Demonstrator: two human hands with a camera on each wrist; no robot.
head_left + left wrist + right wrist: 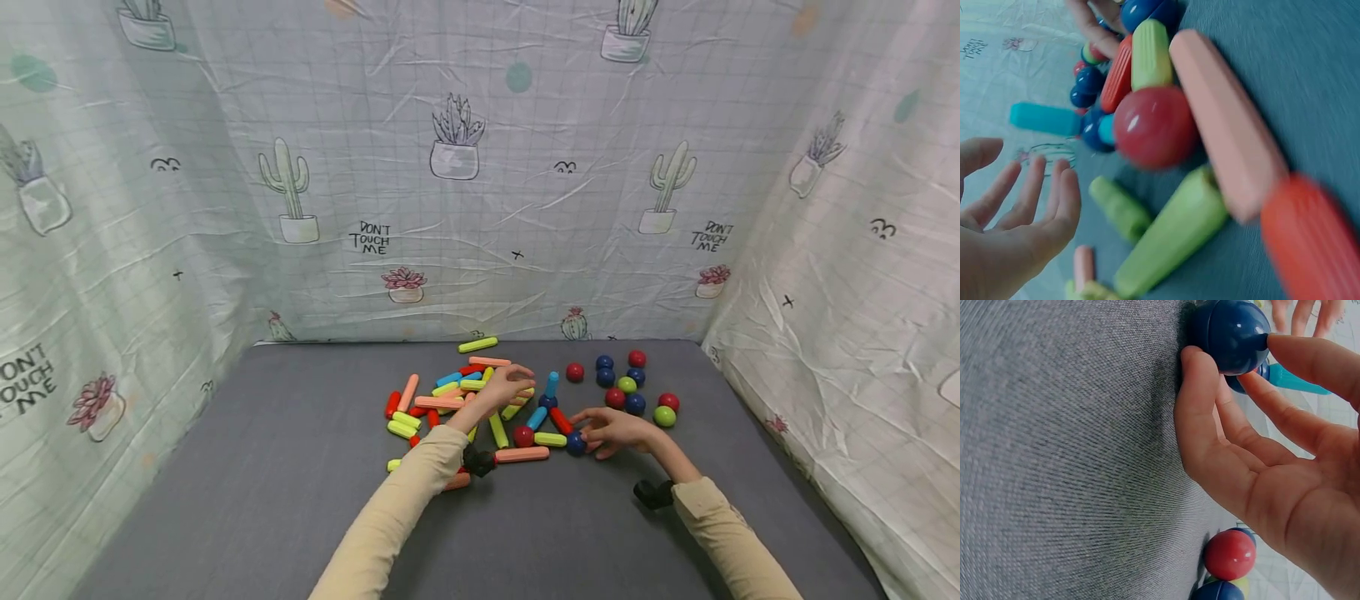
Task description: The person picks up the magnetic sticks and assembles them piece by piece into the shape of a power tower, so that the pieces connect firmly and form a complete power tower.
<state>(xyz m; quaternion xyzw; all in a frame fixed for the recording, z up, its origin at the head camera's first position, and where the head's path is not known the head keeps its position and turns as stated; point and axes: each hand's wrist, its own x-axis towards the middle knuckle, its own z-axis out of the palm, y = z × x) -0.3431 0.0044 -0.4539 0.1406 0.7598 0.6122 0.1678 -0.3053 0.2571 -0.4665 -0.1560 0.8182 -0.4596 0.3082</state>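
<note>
My right hand (618,431) holds a glossy blue ball (1235,334) on the table, thumb and curled fingertips against its sides. Beside that ball lies a yellow-green rod (551,439), with a red ball (522,436) at its other end. A red rod (561,420) and a blue rod (536,417) run back from these balls toward another blue ball (548,402), out of which a light-blue rod (1044,119) stands upright. My left hand (504,387) hovers over the loose rods with fingers spread and nothing in it, left of the upright rod.
Several loose rods in pink, red, yellow-green and blue lie piled at the left, among them a pink rod (522,454) near the front. Several balls, including a green ball (664,416), sit at the back right. A printed curtain (480,275) hangs behind the grey table (300,500).
</note>
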